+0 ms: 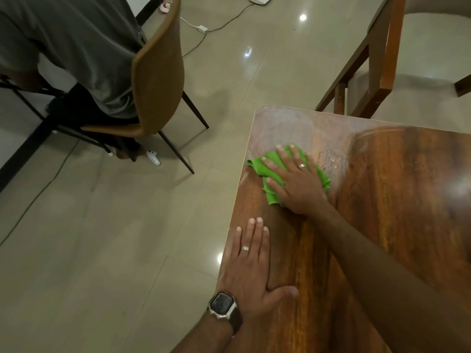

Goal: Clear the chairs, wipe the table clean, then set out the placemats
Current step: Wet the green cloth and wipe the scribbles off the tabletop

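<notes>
The right hand point(297, 179) presses flat on a crumpled bright-green cloth point(271, 174) at the table's point(395, 200) ten-o'clock corner; the left hand point(251, 266) rests flat at seven o'clock.

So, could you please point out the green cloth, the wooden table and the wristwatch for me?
Green cloth point(271, 196): head view, near edge left of the right hand.
Brown wooden table point(397, 189): head view, bare top right of the cloth.
Dark wristwatch point(223, 303): head view, its screen.

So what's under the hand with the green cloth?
Under the right hand is a green cloth, pressed flat on the wooden table. Its edges stick out around the fingers. The middle of the cloth, and the table under it, are covered.
</notes>
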